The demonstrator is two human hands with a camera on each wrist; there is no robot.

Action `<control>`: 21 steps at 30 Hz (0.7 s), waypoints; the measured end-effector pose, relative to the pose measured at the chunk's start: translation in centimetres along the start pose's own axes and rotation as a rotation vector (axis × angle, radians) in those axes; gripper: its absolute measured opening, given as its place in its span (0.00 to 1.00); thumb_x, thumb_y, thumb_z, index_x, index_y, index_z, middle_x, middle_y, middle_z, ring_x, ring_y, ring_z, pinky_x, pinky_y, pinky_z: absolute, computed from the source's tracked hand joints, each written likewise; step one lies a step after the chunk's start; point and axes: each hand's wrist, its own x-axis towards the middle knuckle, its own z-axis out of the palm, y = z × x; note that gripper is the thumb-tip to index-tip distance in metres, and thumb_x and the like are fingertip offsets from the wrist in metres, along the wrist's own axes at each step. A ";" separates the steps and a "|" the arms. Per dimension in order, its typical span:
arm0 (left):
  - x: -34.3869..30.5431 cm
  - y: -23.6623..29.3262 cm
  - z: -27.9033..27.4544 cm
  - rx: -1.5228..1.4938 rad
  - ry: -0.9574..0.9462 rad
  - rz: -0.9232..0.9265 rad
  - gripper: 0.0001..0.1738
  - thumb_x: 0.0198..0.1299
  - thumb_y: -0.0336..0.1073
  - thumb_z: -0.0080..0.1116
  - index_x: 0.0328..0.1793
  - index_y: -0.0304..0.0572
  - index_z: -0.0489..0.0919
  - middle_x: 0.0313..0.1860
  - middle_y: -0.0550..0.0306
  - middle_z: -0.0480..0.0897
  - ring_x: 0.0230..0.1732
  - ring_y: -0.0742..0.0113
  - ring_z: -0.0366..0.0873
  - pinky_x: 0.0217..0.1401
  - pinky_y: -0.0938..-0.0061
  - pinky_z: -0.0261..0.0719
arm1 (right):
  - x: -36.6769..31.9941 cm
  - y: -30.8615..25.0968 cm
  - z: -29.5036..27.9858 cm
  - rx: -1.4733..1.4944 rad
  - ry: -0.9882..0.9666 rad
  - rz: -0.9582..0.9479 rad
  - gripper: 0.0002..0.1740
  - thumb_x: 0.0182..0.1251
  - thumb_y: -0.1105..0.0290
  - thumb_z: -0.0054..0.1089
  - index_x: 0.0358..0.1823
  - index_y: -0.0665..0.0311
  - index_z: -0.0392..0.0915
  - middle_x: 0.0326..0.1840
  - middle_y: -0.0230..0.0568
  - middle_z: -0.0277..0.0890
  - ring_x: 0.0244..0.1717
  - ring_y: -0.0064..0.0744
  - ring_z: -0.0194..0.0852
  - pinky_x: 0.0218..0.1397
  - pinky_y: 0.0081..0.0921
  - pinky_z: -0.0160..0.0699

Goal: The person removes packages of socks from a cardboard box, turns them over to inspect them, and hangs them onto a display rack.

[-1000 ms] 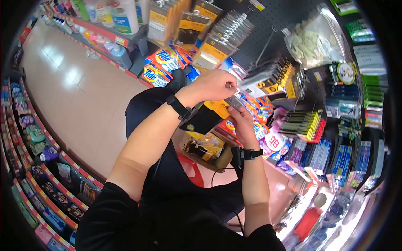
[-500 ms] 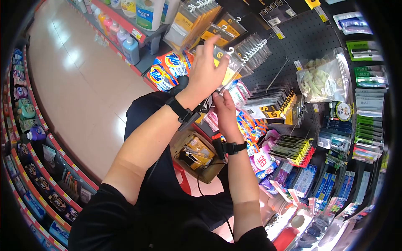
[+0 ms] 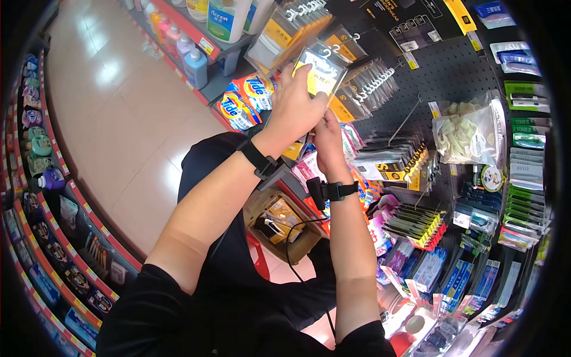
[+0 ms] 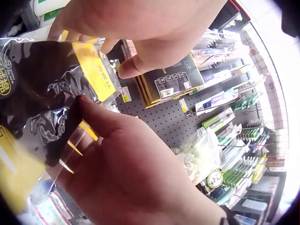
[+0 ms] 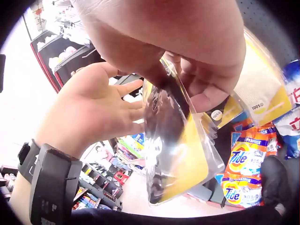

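A clear flat pack with a yellow and white card [image 3: 318,77] and white hook is tilted beside the hanging packs in the head view. Dark contents show through the pack [image 4: 37,93] in the left wrist view. My right hand [image 3: 331,143] pinches the pack's lower part; its thumb presses on the plastic in the left wrist view. My left hand [image 3: 294,104] lies along the pack, its fingers [image 5: 133,110] fairly straight at the edge and thumb apart. In the right wrist view, my right hand [image 5: 187,42] partly hides the pack [image 5: 178,145].
Similar packs [image 3: 282,35] hang on the black pegboard [image 3: 440,68]. Tide bags [image 3: 247,98] are below, left of my hands. An open carton [image 3: 279,229] with yellow packs stands near my legs. Bottles [image 3: 193,65] line a shelf, and a bare hook [image 3: 407,119] sticks out at right.
The pack has risen from low between my hands to beside the hanging packs. My left hand has come off its hook end and now lies along it. The head view has shifted.
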 end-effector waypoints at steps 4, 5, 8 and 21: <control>-0.1 0.5 -0.2 0.034 -0.014 0.004 0.34 0.57 0.36 0.63 0.72 0.36 0.72 0.74 0.29 0.66 0.76 0.33 0.65 0.75 0.55 0.68 | 1.7 0.5 -0.1 0.014 0.000 0.052 0.14 0.80 0.66 0.53 0.60 0.63 0.76 0.46 0.32 0.82 0.41 0.19 0.80 0.42 0.22 0.79; -0.2 0.6 -0.3 0.022 -0.020 0.001 0.34 0.57 0.36 0.62 0.71 0.35 0.72 0.75 0.29 0.66 0.76 0.32 0.64 0.76 0.55 0.67 | 2.1 0.3 0.1 0.016 0.009 0.074 0.14 0.80 0.66 0.54 0.60 0.64 0.75 0.46 0.34 0.82 0.42 0.22 0.81 0.44 0.24 0.81; -0.2 0.2 0.2 0.011 -0.016 0.018 0.34 0.58 0.39 0.62 0.71 0.36 0.73 0.74 0.30 0.67 0.74 0.32 0.65 0.76 0.51 0.65 | 2.9 -0.3 0.9 0.061 0.036 0.083 0.11 0.80 0.65 0.53 0.51 0.63 0.79 0.42 0.32 0.82 0.39 0.19 0.78 0.40 0.21 0.75; -1.7 1.6 0.1 0.131 -0.319 0.116 0.23 0.61 0.41 0.62 0.58 0.36 0.79 0.54 0.37 0.81 0.58 0.39 0.79 0.61 0.56 0.77 | 0.3 4.1 -3.4 -0.116 -0.047 0.239 0.18 0.79 0.56 0.55 0.60 0.59 0.76 0.51 0.33 0.81 0.48 0.25 0.78 0.52 0.27 0.78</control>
